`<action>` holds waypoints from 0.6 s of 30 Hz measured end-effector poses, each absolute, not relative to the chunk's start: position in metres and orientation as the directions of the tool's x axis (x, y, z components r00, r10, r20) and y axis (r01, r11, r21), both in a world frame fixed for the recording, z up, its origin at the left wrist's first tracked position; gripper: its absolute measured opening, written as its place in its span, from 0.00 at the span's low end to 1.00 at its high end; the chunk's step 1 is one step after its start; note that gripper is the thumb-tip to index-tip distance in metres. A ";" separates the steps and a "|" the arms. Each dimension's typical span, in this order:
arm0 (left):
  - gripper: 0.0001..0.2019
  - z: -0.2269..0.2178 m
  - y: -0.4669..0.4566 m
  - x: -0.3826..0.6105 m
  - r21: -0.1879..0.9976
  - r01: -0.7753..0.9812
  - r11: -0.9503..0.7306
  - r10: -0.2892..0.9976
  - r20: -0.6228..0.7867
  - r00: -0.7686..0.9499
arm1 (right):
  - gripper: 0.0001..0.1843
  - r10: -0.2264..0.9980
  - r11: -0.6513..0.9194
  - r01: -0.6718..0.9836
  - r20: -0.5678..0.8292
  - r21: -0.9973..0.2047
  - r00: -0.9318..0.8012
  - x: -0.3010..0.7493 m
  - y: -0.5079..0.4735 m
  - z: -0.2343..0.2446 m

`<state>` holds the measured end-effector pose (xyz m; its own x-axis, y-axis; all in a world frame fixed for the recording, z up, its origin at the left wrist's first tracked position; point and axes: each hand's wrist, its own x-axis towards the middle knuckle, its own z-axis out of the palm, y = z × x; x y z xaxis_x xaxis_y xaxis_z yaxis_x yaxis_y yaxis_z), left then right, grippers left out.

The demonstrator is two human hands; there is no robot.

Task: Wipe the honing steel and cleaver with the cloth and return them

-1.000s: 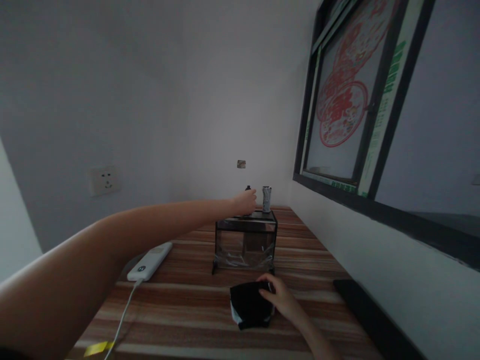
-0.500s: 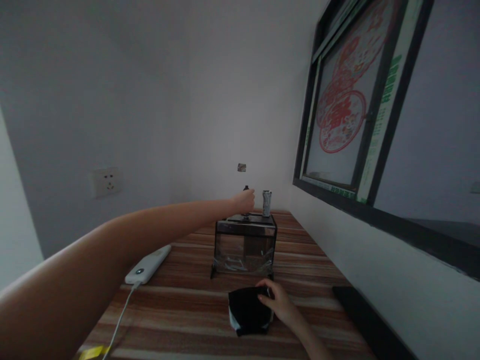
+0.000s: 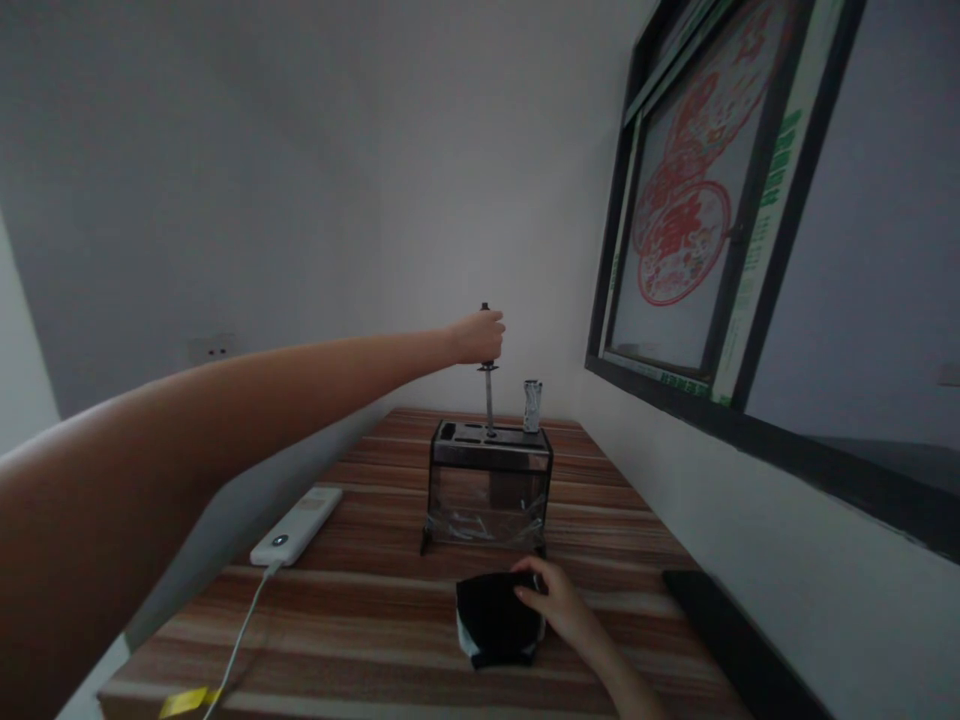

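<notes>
Left hand closed tight on thin metal rod, maybe sharpener, tip at clear rack. Right hand rests loose on black cloth.

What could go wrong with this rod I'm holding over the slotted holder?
The left hand grips the rod at full stretch, its tip in a slot of the holder; a tilt might tip the holder, since the right hand rests on the black cloth, not steadying it. The rod might also knock the silver handle standing beside it.
</notes>
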<state>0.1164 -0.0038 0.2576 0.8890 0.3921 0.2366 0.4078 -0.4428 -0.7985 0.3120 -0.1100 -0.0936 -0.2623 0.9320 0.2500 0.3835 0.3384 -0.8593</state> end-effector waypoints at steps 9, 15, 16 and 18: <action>0.12 0.306 -0.016 0.106 -0.858 0.389 -0.336 0.383 0.253 0.888 | 0.15 0.940 0.317 0.389 0.235 -0.865 -0.246 0.314 -0.106 -0.100; 0.10 0.346 -0.026 0.084 -0.829 0.451 -0.330 0.347 0.338 0.875 | 0.16 0.952 0.288 0.374 0.221 -0.882 -0.212 0.314 -0.110 -0.097; 0.10 0.350 -0.029 0.079 -0.818 0.473 -0.326 0.344 0.363 0.866 | 0.17 0.954 0.277 0.360 0.210 -0.891 -0.215 0.313 -0.110 -0.096; 0.09 0.349 -0.034 0.068 -0.777 0.548 -0.311 0.335 0.450 0.828 | 0.20 0.958 0.246 0.334 0.175 -0.910 -0.228 0.314 -0.111 -0.096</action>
